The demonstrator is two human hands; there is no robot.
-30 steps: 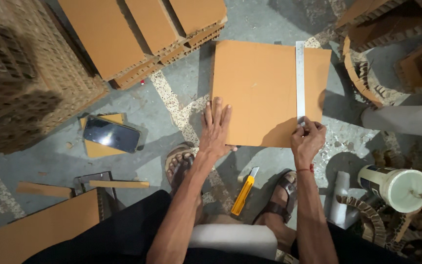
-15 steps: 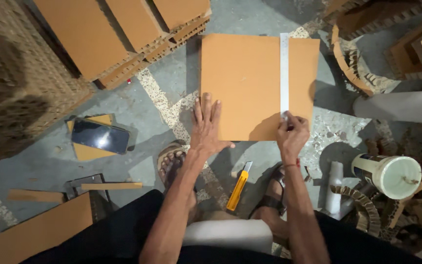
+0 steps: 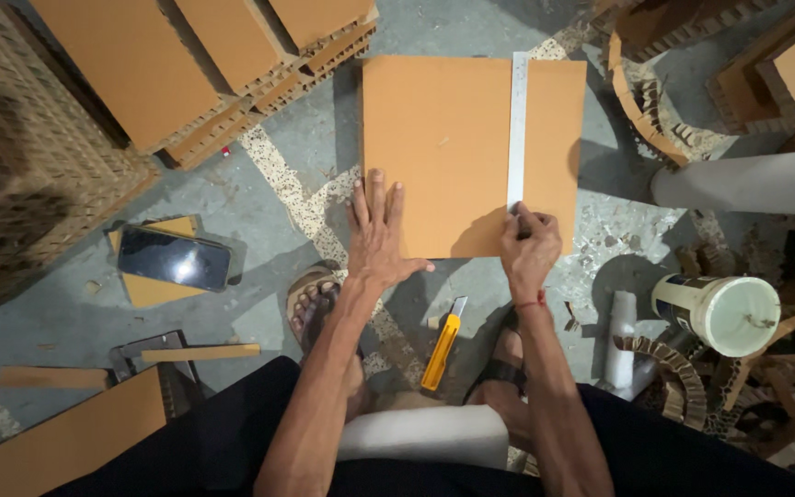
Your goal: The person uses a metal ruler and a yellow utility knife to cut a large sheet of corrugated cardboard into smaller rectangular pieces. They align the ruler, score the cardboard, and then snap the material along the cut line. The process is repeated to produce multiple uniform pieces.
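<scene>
Cardboard sheet [image 3: 443, 152] on floor, unchanged from a second ago. Left hand [image 3: 377, 237] flat, fingers spread, pinning sheet's near-left edge. Right hand [image 3: 528, 247] clenched at near end of steel ruler [image 3: 517, 124] (pinching small marker, probably); marking continues. Yellow knife [image 3: 441, 345] untouched, near of sheet.

Cardboard sheet [image 3: 443, 147] lies on the floor [image 3: 305, 156], ruler [image 3: 516, 129] on its right part. Left hand [image 3: 377, 241] presses the sheet's near edge, right hand [image 3: 528, 248] at the ruler's near end. Utility knife [image 3: 443, 344] lies between the feet, phone [image 3: 174, 259] far left, tub [image 3: 718, 313] right.
</scene>
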